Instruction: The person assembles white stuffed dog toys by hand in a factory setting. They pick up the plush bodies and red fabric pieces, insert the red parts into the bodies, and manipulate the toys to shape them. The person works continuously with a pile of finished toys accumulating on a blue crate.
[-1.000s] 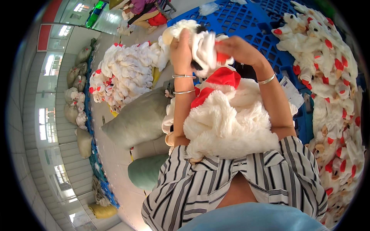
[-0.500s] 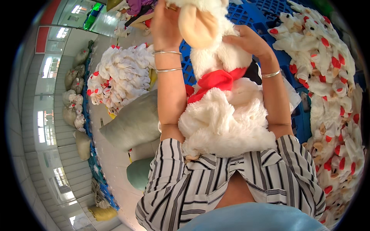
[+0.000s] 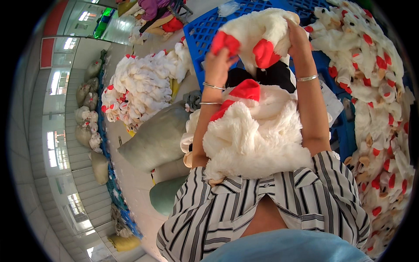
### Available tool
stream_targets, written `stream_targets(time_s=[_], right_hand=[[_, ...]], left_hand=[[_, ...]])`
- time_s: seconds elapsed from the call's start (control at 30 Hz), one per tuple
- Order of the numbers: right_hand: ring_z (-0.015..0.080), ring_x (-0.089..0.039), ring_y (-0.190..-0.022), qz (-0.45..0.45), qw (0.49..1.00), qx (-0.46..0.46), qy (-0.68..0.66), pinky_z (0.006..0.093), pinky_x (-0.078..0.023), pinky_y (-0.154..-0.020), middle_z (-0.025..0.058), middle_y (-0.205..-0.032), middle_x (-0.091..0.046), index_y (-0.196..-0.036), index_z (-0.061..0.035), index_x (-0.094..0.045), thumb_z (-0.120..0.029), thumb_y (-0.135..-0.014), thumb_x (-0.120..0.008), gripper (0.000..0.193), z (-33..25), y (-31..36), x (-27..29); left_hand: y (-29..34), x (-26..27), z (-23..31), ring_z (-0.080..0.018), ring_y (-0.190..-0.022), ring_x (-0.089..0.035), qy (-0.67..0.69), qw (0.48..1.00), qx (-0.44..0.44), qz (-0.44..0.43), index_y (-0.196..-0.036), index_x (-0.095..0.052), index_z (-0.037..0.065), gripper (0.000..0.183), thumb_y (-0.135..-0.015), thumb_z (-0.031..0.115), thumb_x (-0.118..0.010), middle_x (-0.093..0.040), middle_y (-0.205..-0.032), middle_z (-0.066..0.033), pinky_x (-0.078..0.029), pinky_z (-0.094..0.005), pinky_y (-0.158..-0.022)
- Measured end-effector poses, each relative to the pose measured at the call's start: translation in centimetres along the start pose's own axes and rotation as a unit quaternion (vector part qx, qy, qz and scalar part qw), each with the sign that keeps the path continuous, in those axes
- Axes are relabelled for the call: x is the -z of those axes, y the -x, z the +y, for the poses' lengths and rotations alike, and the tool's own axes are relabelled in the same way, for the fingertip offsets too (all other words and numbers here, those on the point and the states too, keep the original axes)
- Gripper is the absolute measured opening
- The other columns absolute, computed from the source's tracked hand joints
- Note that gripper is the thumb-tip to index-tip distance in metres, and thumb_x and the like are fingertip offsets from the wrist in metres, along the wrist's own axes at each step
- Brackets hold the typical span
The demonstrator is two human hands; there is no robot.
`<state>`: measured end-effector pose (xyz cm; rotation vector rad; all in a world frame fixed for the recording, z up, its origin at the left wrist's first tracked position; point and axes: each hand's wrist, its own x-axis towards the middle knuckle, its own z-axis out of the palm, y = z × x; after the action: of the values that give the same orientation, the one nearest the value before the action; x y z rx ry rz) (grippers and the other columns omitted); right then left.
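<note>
A limp white plush toy skin (image 3: pixel 255 28) with red ends hangs raised in front of me. My right hand (image 3: pixel 300 38) grips its right edge, the fingers partly hidden in the fur. At its left red end, my left hand (image 3: pixel 218 69) is smeared by motion; the fingers touch or lie just below the red fabric, and I cannot tell whether they grip it. Across my lap rests another white plush skin (image 3: pixel 257 135), fluffy and crumpled, with a red patch at its far side. Both forearms pass beside it.
A blue plastic pallet (image 3: pixel 198 32) lies beyond my hands. Heaped white plush skins with red parts (image 3: pixel 377 109) fill the right side; another pile (image 3: pixel 144 87) sits on the floor at left. Near my left arm lies a grey-green sack (image 3: pixel 152 137). A person in purple (image 3: pixel 152 8) is far off.
The raised skin has been turned and shifted right, so its tan ear is out of sight and its red ends show. My left hand has come down and right; my right hand has moved slightly up.
</note>
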<state>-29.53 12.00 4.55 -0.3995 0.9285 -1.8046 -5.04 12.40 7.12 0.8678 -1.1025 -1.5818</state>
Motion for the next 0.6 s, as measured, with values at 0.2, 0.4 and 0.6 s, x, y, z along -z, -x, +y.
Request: stream_targets(time_s=[0.2,0.4,0.6], right_hand=[[0.0203,-0.067,-0.088,-0.057,0.995,-0.045,-0.065,0.0324,-0.055,-0.077,0.0091,-0.101,-0.068,-0.113,0.001,-0.061,-0.024,-0.097,-0.049,0.032,-1.0,1.7,-0.3],[0.0188,-0.068,-0.081,-0.135,0.987,-0.084,0.002,0.0303,-0.056,-0.071,0.0099,-0.098,-0.069,-0.11,0.0012,-0.063,-0.022,-0.096,-0.049,0.03,-0.1,3.1,-1.6],[0.0158,-0.063,-0.096,-0.246,0.945,-0.042,0.212,0.0296,-0.049,-0.086,0.0087,-0.108,-0.066,-0.108,0.0024,-0.064,-0.014,-0.095,-0.049,0.026,2.2,0.7,-0.9]], left_hand=[[-1.4,2.8,3.6,-0.0129,-0.072,-0.056,0.174,0.961,-0.183,0.113,-0.1,-0.058,0.011,0.008,-0.092,0.011,-0.055,-0.063,-0.088,-0.0029,-0.045,-0.0289,-0.066],[0.4,2.0,5.2,-0.0132,-0.071,-0.054,0.18,0.959,-0.221,-0.001,-0.099,-0.052,0.009,0.018,-0.084,0.001,-0.048,-0.059,-0.087,-0.0066,-0.048,-0.031,-0.069],[3.8,-3.5,4.2,-0.0102,-0.082,-0.053,-0.378,0.881,-0.221,-0.18,-0.122,-0.05,0.008,0.042,-0.081,0.006,-0.06,-0.053,-0.098,-0.0048,-0.046,-0.0225,-0.074]])
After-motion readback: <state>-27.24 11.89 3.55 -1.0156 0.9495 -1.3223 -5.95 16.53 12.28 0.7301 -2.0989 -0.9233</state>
